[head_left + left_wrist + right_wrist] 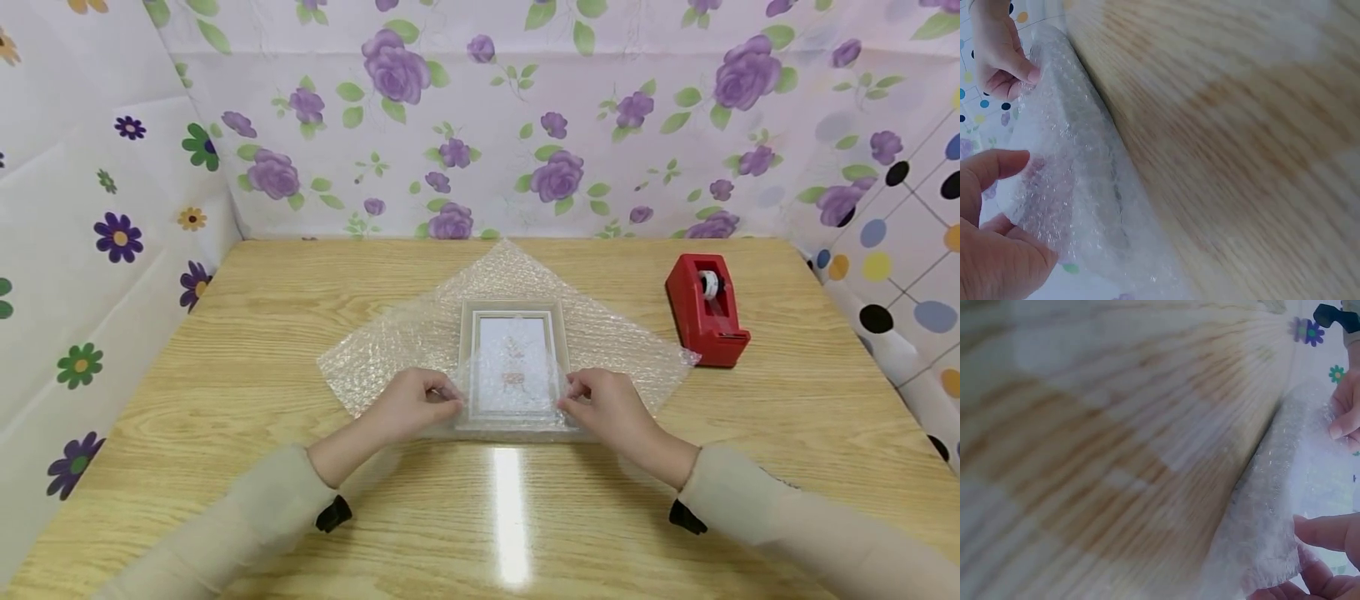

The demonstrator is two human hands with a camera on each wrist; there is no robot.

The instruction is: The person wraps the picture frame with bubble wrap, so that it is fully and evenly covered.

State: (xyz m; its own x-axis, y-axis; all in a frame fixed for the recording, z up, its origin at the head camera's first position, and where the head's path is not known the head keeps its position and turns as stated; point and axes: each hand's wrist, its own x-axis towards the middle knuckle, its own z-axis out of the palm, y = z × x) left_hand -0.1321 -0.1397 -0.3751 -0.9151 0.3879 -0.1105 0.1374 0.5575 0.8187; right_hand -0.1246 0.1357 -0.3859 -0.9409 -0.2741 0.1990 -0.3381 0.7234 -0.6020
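A picture frame [467, 333] with a pale border lies on a sheet of clear bubble wrap [506, 275], turned with a corner pointing away. The near part of the wrap is folded up over the frame's lower portion. At the frame's left side, my left hand [420, 404] pinches the folded wrap between thumb and fingers. My right hand [609, 406] grips the wrap in the same way at the right side. In the left wrist view, the wrap [1079, 150] runs between both hands along the fold. Some fingertips of the right hand [1329, 550] are hidden behind the wrap in the right wrist view.
A red tape dispenser [697, 325] with a roll of tape stands at the right, beside the wrap's right corner. The wooden table [247, 333] is bounded by flowered cloth [480, 125] at the back and patterned cloth on both sides.
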